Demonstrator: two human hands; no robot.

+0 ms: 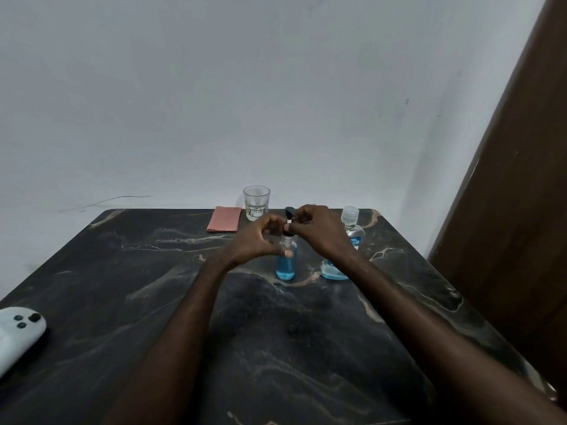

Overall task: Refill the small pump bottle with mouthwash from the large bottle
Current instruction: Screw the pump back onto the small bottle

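The small pump bottle (286, 265) stands upright on the dark marble table (153, 302), more than half full of blue liquid. My left hand (260, 237) grips its upper body, thumb on the glass. My right hand (319, 231) pinches the black pump head (289, 213) at the bottle's neck. The large mouthwash bottle (349, 231) stands just right of it, partly hidden behind my right wrist. It has a clear cap on top and a little blue liquid at its base.
An empty drinking glass (256, 203) and a folded pink cloth (224, 223) sit at the table's far edge. A white controller (18, 332) lies at the left edge. A brown wooden panel (515, 210) rises on the right, close to the table.
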